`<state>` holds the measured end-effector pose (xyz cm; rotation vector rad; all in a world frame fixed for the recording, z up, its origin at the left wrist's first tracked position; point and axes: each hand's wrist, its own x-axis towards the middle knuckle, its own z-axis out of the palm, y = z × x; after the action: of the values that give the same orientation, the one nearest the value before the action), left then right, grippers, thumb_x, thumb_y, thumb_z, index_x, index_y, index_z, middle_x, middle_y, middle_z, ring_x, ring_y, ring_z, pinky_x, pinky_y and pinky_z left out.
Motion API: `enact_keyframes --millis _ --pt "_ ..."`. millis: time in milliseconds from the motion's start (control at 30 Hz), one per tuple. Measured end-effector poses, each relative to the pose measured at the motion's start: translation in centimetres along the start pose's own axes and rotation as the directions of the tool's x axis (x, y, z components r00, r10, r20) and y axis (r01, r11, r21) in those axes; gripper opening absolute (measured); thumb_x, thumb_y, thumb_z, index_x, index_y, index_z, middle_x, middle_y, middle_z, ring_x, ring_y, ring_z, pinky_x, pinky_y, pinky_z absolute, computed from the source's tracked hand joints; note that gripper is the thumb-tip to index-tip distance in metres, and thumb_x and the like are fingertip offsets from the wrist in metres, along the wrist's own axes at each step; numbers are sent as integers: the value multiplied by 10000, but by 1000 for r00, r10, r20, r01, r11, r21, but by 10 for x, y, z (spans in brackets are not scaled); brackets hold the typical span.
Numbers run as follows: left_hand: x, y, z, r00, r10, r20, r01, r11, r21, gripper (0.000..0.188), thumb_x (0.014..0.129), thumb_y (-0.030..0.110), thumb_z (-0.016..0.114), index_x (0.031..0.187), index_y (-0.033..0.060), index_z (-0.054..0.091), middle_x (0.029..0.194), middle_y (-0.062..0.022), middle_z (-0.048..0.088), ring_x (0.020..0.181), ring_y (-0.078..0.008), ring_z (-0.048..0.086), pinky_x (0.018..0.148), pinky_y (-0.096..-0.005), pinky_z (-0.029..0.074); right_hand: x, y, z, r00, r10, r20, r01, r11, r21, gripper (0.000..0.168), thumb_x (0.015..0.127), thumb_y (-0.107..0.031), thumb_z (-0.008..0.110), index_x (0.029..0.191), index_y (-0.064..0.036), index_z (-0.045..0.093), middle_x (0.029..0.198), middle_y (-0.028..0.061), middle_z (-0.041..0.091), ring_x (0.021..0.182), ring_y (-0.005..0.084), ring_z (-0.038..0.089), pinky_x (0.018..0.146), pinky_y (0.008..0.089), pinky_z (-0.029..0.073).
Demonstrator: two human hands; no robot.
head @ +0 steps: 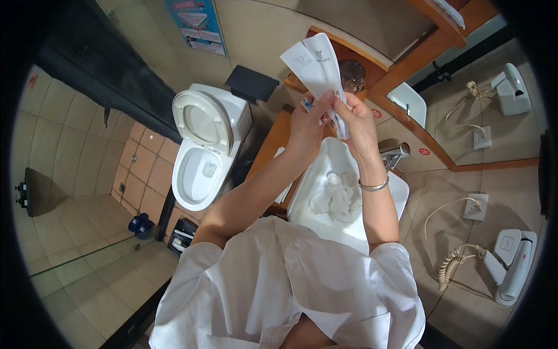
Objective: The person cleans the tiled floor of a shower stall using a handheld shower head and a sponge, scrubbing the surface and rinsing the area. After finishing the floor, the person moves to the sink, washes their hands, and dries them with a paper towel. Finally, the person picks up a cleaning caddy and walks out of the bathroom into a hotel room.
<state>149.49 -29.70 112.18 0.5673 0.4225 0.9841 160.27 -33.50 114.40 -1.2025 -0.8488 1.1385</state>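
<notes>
White paper sleeves (316, 65) with printed marks fan upward from between my two hands, over the far end of the washbasin. My left hand (307, 128) pinches their lower part with the thumb on top. A small blue-and-white piece (307, 104) shows among its fingers; what it is, I cannot tell. My right hand (359, 124) grips the same sleeves from the right, thumb towards the left one. Its wrist wears a silver bangle (374, 185). Crumpled white material (339, 196), tissue or thin cloth, lies in the white basin (305, 192) below my forearms.
A chrome faucet (396, 152) rises right of the basin, close to my right wrist. Beyond the wooden counter (272, 150), a toilet (205, 174) stands with its lid raised. On the right wall hang a hair dryer (514, 266) with a coiled cord and a wood-framed mirror (462, 109).
</notes>
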Motion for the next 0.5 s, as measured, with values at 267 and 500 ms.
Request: enact_keyframes --millis 267,500 --pt "-10 -12 -60 977 -111 -182 64 968 -244 153 949 153 515 1085 83 520 1035 -22 562 983 -127 529 871 -327 430 -21 43 23 977 210 40 -207 882 423 228 954 -177 480 1090 -26 584 988 35 629 854 124 597 788 259 480" --pt "-26 2 -72 943 -14 -334 -69 970 -234 133 957 90 421 1068 46 481 873 -56 500 847 -162 504 855 -341 431 -18 74 15 978 197 64 -207 914 349 266 955 -147 456 1159 -3 547 1114 90 612 992 176 604 851 293 490"
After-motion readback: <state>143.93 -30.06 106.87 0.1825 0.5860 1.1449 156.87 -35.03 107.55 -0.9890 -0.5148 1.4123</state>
